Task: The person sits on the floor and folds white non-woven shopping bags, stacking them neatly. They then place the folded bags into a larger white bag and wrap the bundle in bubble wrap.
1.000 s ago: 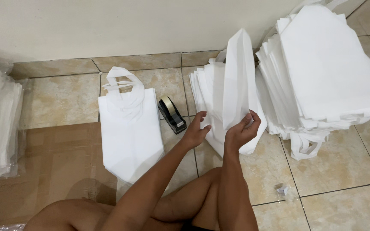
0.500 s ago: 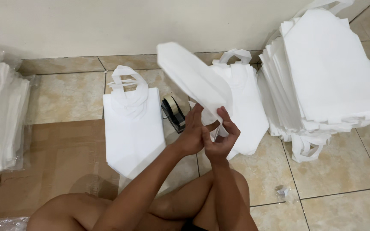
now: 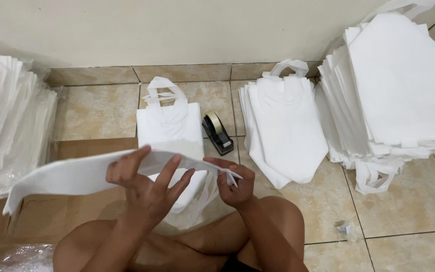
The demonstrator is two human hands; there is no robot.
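Head view, steeply downward, near floor [image 3: 101, 111]

home floor workspace | tiled floor [image 3: 323, 201]; stacked white bags [image 3: 404, 85]; tape dispenser [image 3: 217, 133]

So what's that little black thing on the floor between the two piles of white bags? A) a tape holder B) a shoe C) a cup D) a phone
A: the tape holder is black with a roll of tape in it, sitting between the small pile and the bigger pile.
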